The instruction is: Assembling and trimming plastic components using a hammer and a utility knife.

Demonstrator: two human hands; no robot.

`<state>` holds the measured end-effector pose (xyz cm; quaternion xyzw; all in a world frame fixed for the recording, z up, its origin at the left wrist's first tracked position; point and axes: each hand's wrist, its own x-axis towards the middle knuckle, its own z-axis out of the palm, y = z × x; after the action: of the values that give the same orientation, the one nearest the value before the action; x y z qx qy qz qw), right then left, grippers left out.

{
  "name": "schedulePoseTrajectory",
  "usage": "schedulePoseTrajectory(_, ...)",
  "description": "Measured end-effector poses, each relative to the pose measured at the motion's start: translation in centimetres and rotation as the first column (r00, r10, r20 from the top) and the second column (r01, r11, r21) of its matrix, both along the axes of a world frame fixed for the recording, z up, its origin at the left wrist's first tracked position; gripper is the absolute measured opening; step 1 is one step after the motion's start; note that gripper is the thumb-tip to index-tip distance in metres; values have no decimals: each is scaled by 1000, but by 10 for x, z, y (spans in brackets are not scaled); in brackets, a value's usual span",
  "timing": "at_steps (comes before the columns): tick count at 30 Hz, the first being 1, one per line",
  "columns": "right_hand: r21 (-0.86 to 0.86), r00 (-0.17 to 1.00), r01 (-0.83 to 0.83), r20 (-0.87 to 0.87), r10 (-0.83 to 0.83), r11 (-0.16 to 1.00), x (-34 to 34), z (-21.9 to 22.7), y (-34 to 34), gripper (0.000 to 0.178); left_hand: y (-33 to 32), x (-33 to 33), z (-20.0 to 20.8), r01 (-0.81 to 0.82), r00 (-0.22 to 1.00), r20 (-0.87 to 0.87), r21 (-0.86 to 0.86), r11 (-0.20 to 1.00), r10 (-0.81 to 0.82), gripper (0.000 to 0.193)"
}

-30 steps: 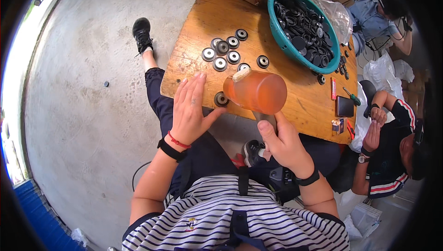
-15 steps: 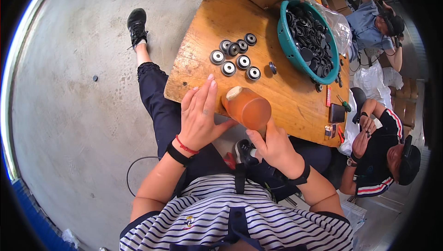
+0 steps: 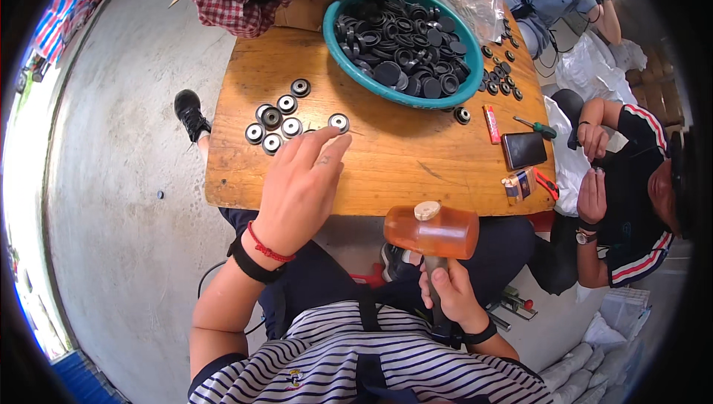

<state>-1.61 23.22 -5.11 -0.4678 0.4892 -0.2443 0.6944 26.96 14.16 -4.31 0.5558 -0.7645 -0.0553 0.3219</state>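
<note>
My right hand (image 3: 454,292) is wrapped round the handle of a mallet (image 3: 434,232) with a translucent orange head, held upright off the table's near edge, over my lap. My left hand (image 3: 303,181) reaches over the wooden table with its fingers stretched out. Its fingertips are right at a small black wheel with a pale metal centre (image 3: 339,122); whether they touch it, I cannot tell. Several similar black wheels (image 3: 291,127) lie grouped just left of and beyond those fingers, one with a darker centre (image 3: 272,117).
A teal basin (image 3: 401,98) full of black round parts stands on the table (image 3: 371,174). To its right lie small wheels, a screwdriver (image 3: 536,126), a dark wallet-like case (image 3: 524,150), a red cutter (image 3: 547,183) and a small packet (image 3: 520,186). A co-worker (image 3: 631,181) sits at the right.
The mallet has moved right and down toward me, its head now lying sideways. My left hand has moved forward to a wheel. My view has shifted to the right.
</note>
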Motion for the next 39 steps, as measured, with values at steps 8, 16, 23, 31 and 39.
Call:
schedulePoseTrajectory(8, -147, 930, 304, 260, -260, 941, -47, 6, 23, 49, -119, -174, -59, 461, 884, 64, 33, 887, -462, 66)
schedulePoseTrajectory(16, -154, 939, 283, 247, -240, 947, -43, -3, 27, 50, -94, -139, -64, 293, 863, 399, 102, 951, -309, 52)
schedulePoseTrajectory(23, -220, 973, 222, 118, -200, 950, 1, 7, 7, 60, 27, -39, -49, 253, 916, 310, 41, 967, -253, 38)
schedulePoseTrajectory(31, -138, 941, -261, -257, 220, 955, 92, 14, -49, 45, 67, 57, -69, -179, 972, -128, 123, 976, 195, 52)
schedulePoseTrajectory(39, -458, 780, -568, -564, 271, 684, 154, 42, -68, 40, 84, 67, -95, -277, 931, -257, -31, 960, 260, 91)
